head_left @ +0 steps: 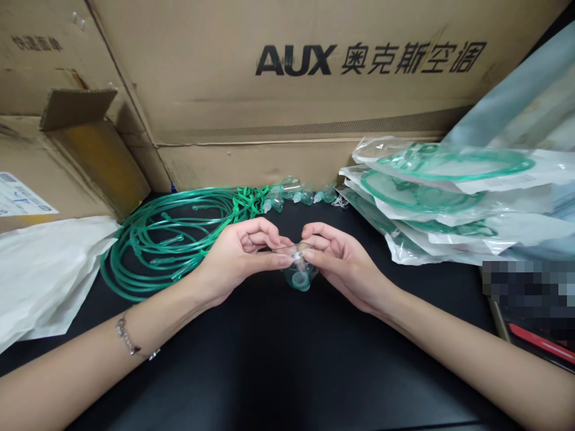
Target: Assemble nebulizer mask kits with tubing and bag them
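My left hand (242, 254) and my right hand (335, 254) meet at the middle of the black table (278, 359). Both pinch a small clear green-tinted plastic mask (299, 272) between thumbs and fingertips; its round port faces me. The fingers of each hand are curled around its rim. A coil of green tubing (168, 236) lies just left of my left hand. Several small clear connectors (294, 191) lie behind the hands.
A large AUX cardboard box (291, 90) stands along the back. A stack of sealed bags with green masks (444, 191) lies at the right. White empty bags (45, 269) lie at the left. A red pen (541, 341) lies at the right edge.
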A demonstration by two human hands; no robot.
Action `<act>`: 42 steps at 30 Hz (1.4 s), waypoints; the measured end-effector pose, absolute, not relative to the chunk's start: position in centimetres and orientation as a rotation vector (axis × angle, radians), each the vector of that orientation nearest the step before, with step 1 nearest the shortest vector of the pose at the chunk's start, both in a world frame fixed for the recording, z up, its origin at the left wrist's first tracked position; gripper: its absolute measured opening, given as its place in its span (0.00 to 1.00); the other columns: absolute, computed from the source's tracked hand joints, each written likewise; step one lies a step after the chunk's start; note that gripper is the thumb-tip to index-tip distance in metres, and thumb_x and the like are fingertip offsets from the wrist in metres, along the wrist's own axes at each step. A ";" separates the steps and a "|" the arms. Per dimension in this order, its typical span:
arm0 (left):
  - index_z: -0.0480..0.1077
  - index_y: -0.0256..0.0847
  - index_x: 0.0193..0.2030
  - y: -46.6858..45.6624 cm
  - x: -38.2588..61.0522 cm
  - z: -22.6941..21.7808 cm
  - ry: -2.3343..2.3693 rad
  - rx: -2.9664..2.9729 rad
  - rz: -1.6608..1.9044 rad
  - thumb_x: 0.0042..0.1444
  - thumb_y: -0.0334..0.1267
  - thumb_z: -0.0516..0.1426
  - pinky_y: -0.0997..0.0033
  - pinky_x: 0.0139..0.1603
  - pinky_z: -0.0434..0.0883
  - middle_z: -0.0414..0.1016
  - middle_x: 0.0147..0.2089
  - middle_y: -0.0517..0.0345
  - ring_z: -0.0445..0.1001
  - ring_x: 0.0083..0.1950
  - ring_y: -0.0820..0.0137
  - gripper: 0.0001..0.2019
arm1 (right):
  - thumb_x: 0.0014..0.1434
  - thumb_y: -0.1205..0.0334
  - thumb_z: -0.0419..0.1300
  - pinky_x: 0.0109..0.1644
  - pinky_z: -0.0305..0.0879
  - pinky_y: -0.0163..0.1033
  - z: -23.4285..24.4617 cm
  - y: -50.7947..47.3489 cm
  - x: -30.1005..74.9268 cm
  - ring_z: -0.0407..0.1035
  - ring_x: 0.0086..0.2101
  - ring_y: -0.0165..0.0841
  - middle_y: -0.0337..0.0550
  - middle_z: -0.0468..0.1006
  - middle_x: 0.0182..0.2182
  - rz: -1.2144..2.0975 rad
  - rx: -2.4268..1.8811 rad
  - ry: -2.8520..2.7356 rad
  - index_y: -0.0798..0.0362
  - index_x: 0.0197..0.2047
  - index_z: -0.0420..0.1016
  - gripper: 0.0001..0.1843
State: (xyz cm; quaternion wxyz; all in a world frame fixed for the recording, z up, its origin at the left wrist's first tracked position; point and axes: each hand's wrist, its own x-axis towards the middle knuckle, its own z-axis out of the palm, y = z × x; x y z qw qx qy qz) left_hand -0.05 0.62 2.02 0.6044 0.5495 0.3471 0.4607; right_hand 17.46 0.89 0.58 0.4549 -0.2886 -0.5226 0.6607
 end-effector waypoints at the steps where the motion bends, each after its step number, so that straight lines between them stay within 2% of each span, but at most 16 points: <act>1: 0.65 0.37 0.25 0.6 0.0 2.0 0.819 1.285 1.082 0.38 0.27 0.65 0.73 0.42 0.72 0.77 0.30 0.62 0.77 0.38 0.71 0.11 | 0.47 0.64 0.65 0.36 0.66 0.33 0.5 1.0 17.5 0.70 0.29 0.26 0.35 0.74 0.27 1.611 -0.725 -1.298 0.52 0.35 0.67 0.12; 7: 0.69 0.37 0.28 1.0 0.0 1.6 0.927 1.327 1.191 0.39 0.32 0.65 0.72 0.40 0.72 0.77 0.27 0.62 0.76 0.32 0.73 0.10 | 0.49 0.62 0.64 0.41 0.65 0.35 0.2 2.0 18.0 0.71 0.32 0.27 0.38 0.77 0.30 1.541 -0.822 -1.377 0.54 0.36 0.72 0.10; 14: 0.75 0.39 0.31 1.1 -0.5 1.7 0.924 1.571 1.189 0.39 0.34 0.66 0.72 0.38 0.73 0.79 0.29 0.59 0.77 0.33 0.70 0.10 | 0.43 0.67 0.67 0.36 0.68 0.34 1.1 1.4 17.9 0.72 0.27 0.26 0.35 0.77 0.25 1.532 -0.824 -1.326 0.54 0.35 0.70 0.15; 24: 0.70 0.37 0.28 0.9 -0.3 2.5 0.970 1.468 1.045 0.39 0.32 0.66 0.77 0.35 0.71 0.77 0.24 0.64 0.75 0.29 0.74 0.09 | 0.38 0.67 0.69 0.35 0.68 0.32 1.6 0.6 17.6 0.71 0.27 0.27 0.34 0.76 0.24 1.263 -0.938 -1.479 0.54 0.32 0.67 0.18; 33: 0.70 0.37 0.27 0.4 -0.2 2.9 1.025 1.426 1.026 0.40 0.32 0.65 0.80 0.34 0.69 0.75 0.23 0.65 0.73 0.28 0.77 0.08 | 0.39 0.64 0.69 0.35 0.68 0.33 1.3 0.0 17.2 0.71 0.27 0.27 0.35 0.76 0.25 1.301 -0.927 -1.428 0.53 0.31 0.69 0.16; 42: 0.69 0.36 0.24 0.5 0.1 2.6 1.081 1.494 1.037 0.36 0.28 0.65 0.83 0.30 0.66 0.71 0.21 0.67 0.68 0.25 0.80 0.08 | 0.42 0.65 0.68 0.33 0.64 0.33 1.5 -0.3 17.3 0.70 0.27 0.28 0.35 0.76 0.24 1.147 -0.962 -1.554 0.54 0.31 0.67 0.14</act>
